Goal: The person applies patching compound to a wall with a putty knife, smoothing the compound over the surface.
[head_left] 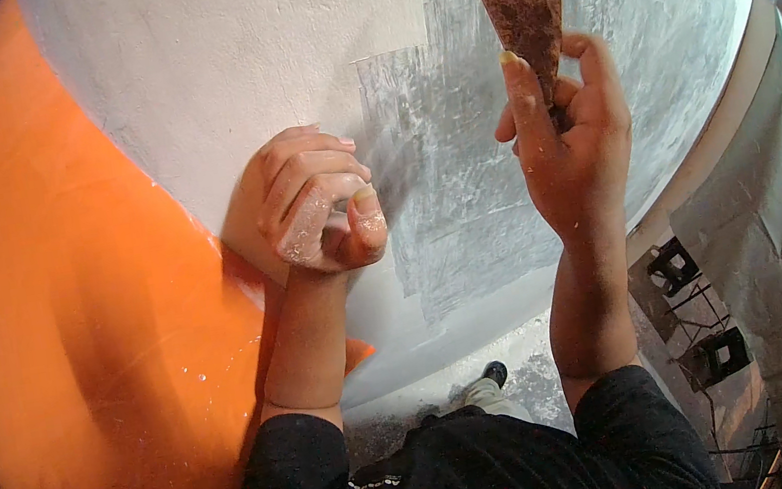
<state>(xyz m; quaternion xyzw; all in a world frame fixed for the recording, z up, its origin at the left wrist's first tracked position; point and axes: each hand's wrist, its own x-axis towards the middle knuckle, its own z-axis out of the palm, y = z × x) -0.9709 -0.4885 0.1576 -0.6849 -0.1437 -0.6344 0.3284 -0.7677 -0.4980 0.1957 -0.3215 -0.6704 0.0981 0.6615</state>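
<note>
My right hand [568, 132] holds a rusty putty knife [522, 7] upright, its wide blade pointing up and away from me. The thumb lies along the narrow part of the blade, and the handle is hidden within the fingers. In front of it is the grey, streaky patch [464, 193] of the curved wall; I cannot tell whether the blade touches it. My left hand [319, 200] is loosely curled near the white part of the wall [230, 46], beside the patch's left edge. Pale dust coats its thumb and index finger, and nothing shows in it.
Bright orange paint [35, 298] covers the wall's left side. Below lies a dust-spattered floor [528, 350], with a dark shoe [495, 373] on it. At right hang grey sheets [761, 219], near black square-framed objects [721, 355] and thin rods.
</note>
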